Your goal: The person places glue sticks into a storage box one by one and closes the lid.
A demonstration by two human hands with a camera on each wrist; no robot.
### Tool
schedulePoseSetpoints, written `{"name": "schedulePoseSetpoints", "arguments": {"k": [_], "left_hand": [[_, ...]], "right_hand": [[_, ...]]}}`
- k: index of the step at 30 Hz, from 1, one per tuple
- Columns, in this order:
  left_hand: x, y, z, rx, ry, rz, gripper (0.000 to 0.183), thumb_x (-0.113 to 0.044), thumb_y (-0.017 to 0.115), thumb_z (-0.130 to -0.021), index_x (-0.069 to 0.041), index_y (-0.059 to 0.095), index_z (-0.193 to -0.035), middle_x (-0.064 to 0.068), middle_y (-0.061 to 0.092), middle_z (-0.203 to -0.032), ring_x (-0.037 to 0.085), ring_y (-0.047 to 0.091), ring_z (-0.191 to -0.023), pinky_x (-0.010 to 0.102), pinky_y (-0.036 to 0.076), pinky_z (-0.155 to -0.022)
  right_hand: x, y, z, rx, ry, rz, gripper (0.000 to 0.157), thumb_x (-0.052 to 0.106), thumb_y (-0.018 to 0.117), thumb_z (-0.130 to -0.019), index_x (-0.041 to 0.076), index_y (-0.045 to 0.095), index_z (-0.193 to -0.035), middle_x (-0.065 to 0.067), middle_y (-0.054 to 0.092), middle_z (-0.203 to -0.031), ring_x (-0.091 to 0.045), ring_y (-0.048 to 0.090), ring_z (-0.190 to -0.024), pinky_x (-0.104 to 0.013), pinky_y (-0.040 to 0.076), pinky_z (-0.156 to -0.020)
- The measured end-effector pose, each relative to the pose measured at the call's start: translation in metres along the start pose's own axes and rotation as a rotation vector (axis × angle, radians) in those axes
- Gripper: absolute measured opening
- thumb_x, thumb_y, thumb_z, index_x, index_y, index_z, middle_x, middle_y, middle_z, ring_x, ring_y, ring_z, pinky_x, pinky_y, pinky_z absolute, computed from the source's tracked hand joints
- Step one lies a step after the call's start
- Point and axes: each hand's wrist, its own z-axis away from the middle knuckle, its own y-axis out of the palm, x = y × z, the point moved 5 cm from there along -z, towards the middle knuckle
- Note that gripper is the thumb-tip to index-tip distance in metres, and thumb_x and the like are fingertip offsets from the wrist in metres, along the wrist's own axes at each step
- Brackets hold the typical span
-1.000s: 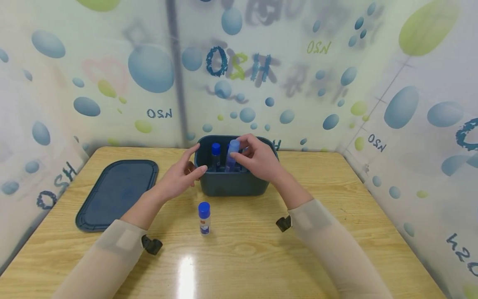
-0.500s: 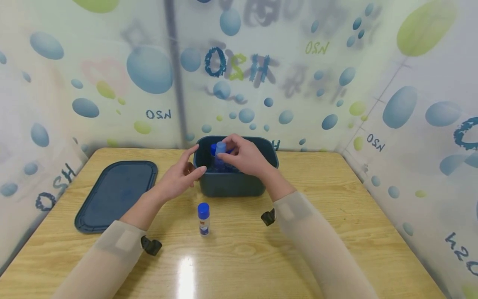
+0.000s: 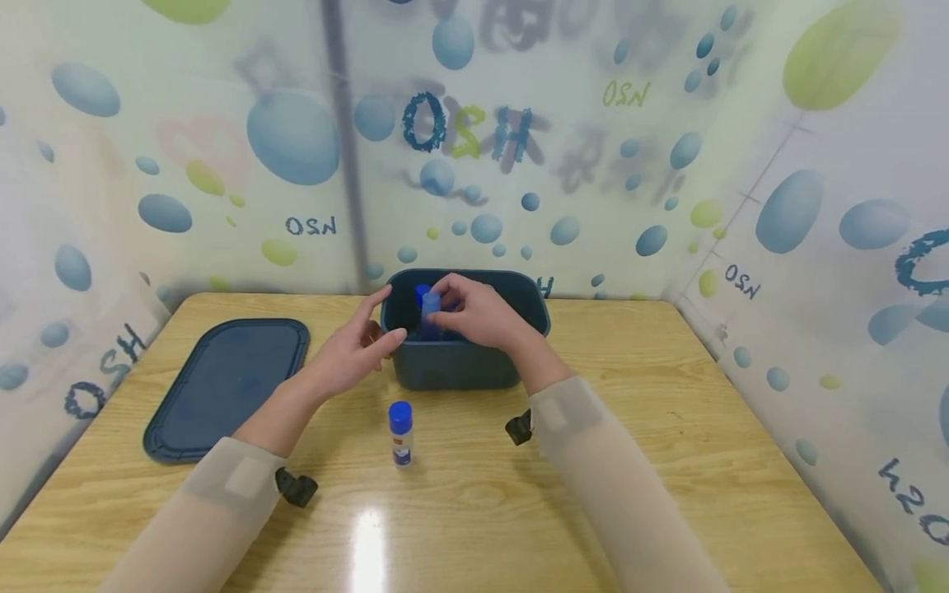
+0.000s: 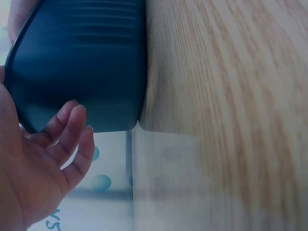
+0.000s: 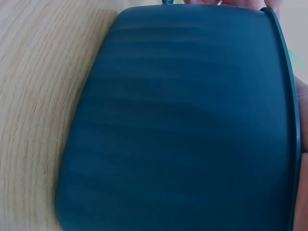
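A dark blue plastic bin [image 3: 460, 366] stands near the back of the table. My right hand [image 3: 480, 315] reaches over its rim and pinches an upright glue stick [image 3: 431, 305] by the blue cap, its lower part hidden by the bin's front wall. Just behind it shows another blue cap [image 3: 422, 291]. My left hand [image 3: 352, 352] rests at the bin's left end, thumb at the front rim and index finger at the back; in the left wrist view its other fingers [image 4: 72, 127] are loosely bent beside the outer wall. Another glue stick [image 3: 401, 436] stands on the table in front.
A flat dark blue lid [image 3: 226, 387] lies on the wooden table [image 3: 630, 478] left of the bin. Patterned walls close off the back and both sides, the back one close behind the bin. In the right wrist view, the bin wall [image 5: 183, 120] fills most of the picture.
My right hand has moved left and down inside the bin with the glue stick, bringing it beside the other blue cap. My left hand has stayed at the bin's left end.
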Motion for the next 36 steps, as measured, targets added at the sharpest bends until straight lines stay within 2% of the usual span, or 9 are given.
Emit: {"name": "schedulePoseSetpoints", "arguments": {"k": [8,13,17,27,36], "left_hand": [[0.002,0.001,-0.001,0.001,-0.005,-0.014,0.082,-0.053,0.058,-0.112,-0.032,0.013,-0.177,0.015,0.068,-0.103,0.031,0.067,-0.083,0.039,0.057,-0.076],[0.004,0.001,-0.001,-0.004,-0.009,-0.017,0.08,-0.054,0.057,-0.112,-0.035,0.013,-0.177,0.015,0.068,-0.103,0.037,0.068,-0.085,0.041,0.056,-0.076],[0.003,0.001,-0.001,0.0,-0.007,-0.017,0.081,-0.054,0.057,-0.112,-0.035,0.013,-0.177,0.015,0.068,-0.104,0.036,0.068,-0.085,0.04,0.056,-0.076],[0.003,0.002,-0.002,0.0,0.0,-0.007,0.08,-0.054,0.056,-0.113,-0.036,0.013,-0.177,0.015,0.069,-0.103,0.038,0.068,-0.084,0.041,0.056,-0.075],[0.001,0.002,0.0,0.001,0.003,-0.007,0.081,-0.055,0.057,-0.112,-0.034,0.013,-0.177,0.015,0.069,-0.103,0.037,0.068,-0.083,0.039,0.055,-0.073]], "right_hand": [[-0.004,0.006,-0.003,0.082,0.076,0.0,0.025,0.025,0.071,-0.109,0.018,0.065,-0.133,-0.008,0.073,-0.133,-0.024,0.072,-0.121,-0.045,0.06,-0.103],[-0.005,0.008,-0.004,0.1,0.081,-0.012,0.026,0.022,0.071,-0.109,0.017,0.066,-0.134,-0.008,0.073,-0.134,-0.024,0.071,-0.123,-0.045,0.059,-0.106],[-0.005,0.009,-0.005,0.104,0.076,-0.012,0.026,0.022,0.071,-0.109,0.017,0.066,-0.134,-0.008,0.073,-0.136,-0.024,0.071,-0.124,-0.044,0.059,-0.107],[-0.005,0.01,-0.007,0.14,0.105,-0.023,0.028,0.021,0.068,-0.111,0.016,0.065,-0.138,-0.009,0.073,-0.136,-0.024,0.074,-0.115,-0.041,0.061,-0.101],[-0.005,0.012,-0.007,0.147,0.11,-0.061,0.032,0.02,0.068,-0.111,0.015,0.063,-0.142,-0.009,0.076,-0.132,-0.022,0.076,-0.113,-0.04,0.062,-0.099]]}}
